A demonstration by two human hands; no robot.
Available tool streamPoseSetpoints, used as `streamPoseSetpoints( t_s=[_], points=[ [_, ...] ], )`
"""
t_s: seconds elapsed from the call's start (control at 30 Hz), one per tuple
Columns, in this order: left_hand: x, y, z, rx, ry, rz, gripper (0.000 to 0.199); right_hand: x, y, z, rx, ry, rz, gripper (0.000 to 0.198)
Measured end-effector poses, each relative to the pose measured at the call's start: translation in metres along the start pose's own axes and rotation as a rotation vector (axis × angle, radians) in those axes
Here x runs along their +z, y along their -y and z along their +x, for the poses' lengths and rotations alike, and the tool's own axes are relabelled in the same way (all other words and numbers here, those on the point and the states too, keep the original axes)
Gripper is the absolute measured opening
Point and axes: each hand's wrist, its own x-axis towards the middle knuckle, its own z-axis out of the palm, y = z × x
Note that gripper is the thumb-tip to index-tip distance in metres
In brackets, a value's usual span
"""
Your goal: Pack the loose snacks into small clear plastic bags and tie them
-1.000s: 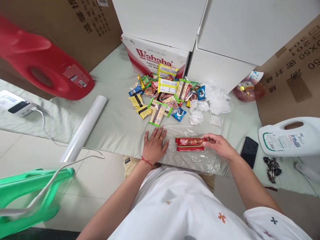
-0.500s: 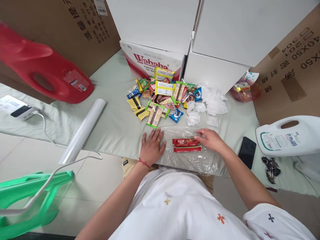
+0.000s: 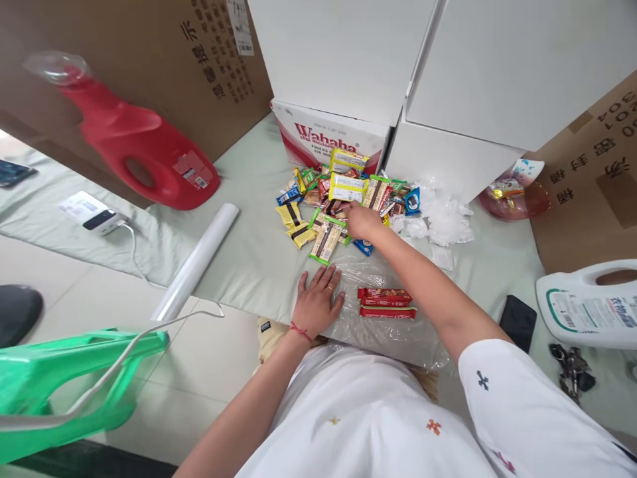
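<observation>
Snack packets [image 3: 348, 191]: heaped on the table before the Wahaha box, in yellow, green, blue and red wrappers; we find most of their print too small to read.
Floor [image 3: 213, 368]: pale tiles, with a green plastic frame [image 3: 94, 352] partly in our view.
Table [image 3: 259, 259]: covered with creased pale green cloth.
Left carton [image 3: 164, 66]: brown, printed in black Chinese characters, 温馨提示 the largest; a white label with a barcode sits above.
Right carton [image 3: 592, 222]: brown, where we make out 304 and 201 beside Chinese characters.
Wahaha box [image 3: 298, 126]: white and red, the brand in big red letters with ®, smaller black lines beneath.
Red bottle [image 3: 149, 149]: red label bearing a barcode.
White bottle [image 3: 592, 318]: green-bordered label, small Chinese print.
Clear film [image 3: 388, 342]: spread at our table edge, glossy and wrinkled.
Left hand [image 3: 318, 302]: spread palm down at the film's left edge.
Right hand [image 3: 362, 222]: in the heap, fingers bent; we cannot tell whether they pinch a packet.
Red packets [image 3: 387, 312]: side by side on the film.
Keys [image 3: 574, 372]: bunched below the white bottle.
</observation>
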Motion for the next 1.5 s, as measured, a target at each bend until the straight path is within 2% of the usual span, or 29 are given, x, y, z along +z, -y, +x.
streamPoseSetpoints(
  t_s=[0.17, 0.3, 0.4, 0.5, 0.6, 0.67, 0.77, 0.87, 0.93, 1.03, 1.13, 1.2, 1.3, 1.43, 1.5],
  points=[
    [0.001, 0.001, -0.001, -0.003, -0.011, -0.012, 0.054, 0.000, -0.011, 0.008, 0.010, 0.058, -0.021, 0.036],
    [0.000, 0.001, -0.001, -0.005, -0.009, -0.014, 0.054, -0.004, -0.027, -0.012, 0.064, 0.009, -0.018, 0.031],
    [-0.002, 0.000, -0.001, -0.003, -0.006, -0.021, 0.055, -0.009, -0.048, -0.050, 0.117, -0.121, 0.050, 0.034],
    [-0.003, 0.002, -0.001, 0.007, -0.003, -0.036, 0.057, -0.003, -0.077, -0.102, 0.087, -0.230, 0.257, 0.032],
    [-0.002, 0.005, -0.002, 0.021, 0.000, -0.062, 0.058, 0.019, -0.097, -0.151, 0.003, -0.183, 0.448, 0.029],
    [-0.003, 0.008, -0.003, 0.032, -0.017, -0.095, 0.057, 0.039, -0.100, -0.176, -0.006, -0.151, 0.499, 0.030],
    [-0.011, 0.011, -0.004, 0.022, -0.146, -0.146, 0.050, 0.062, -0.092, -0.197, 0.002, -0.113, 0.474, 0.034],
    [-0.029, 0.007, 0.003, -0.017, -0.350, -0.167, 0.039, 0.067, -0.086, -0.203, -0.106, -0.037, 0.402, 0.038],
    [-0.040, -0.001, 0.019, 0.008, -0.385, -0.176, 0.037, 0.064, -0.090, -0.202, -0.179, -0.018, 0.385, 0.043],
    [-0.047, -0.018, 0.056, 0.146, -0.232, -0.154, 0.040, 0.062, -0.102, -0.191, -0.135, -0.069, 0.422, 0.051],
    [-0.036, -0.032, 0.095, 0.243, -0.022, -0.035, 0.045, 0.068, -0.107, -0.174, 0.003, -0.092, 0.480, 0.045],
    [-0.025, -0.037, 0.112, 0.247, 0.074, 0.073, 0.046, 0.074, -0.104, -0.165, 0.065, -0.092, 0.476, 0.037],
    [-0.016, -0.039, 0.122, 0.242, 0.121, 0.159, 0.036, 0.080, -0.095, -0.160, 0.091, -0.083, 0.394, 0.040],
    [-0.025, -0.034, 0.117, 0.318, 0.111, 0.103, 0.030, 0.077, -0.090, -0.159, 0.102, -0.081, 0.308, 0.056],
    [-0.032, -0.032, 0.111, 0.408, 0.078, 0.082, 0.031, 0.071, -0.091, -0.158, 0.080, -0.081, 0.307, 0.043]
  ],
)
